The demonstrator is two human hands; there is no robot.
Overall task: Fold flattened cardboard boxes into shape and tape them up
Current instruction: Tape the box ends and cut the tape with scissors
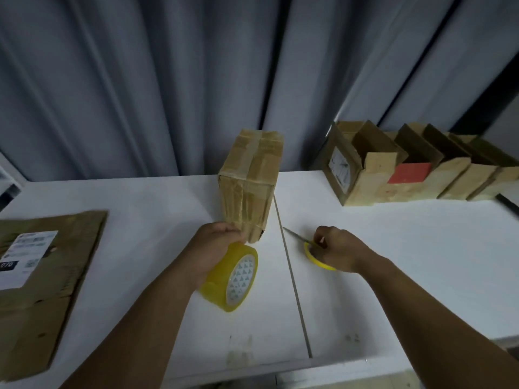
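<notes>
Though dim, white table point(393, 262), perhaps curtains point(168, 80)

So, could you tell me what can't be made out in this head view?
Head view, scissors: handles mostly under the right hand.
Tape roll: free end hidden by the left hand.
Flattened cardboard: cut off by the left edge; label print too blurred to read.
Row of boxes: right end cut off by the frame edge.
</notes>
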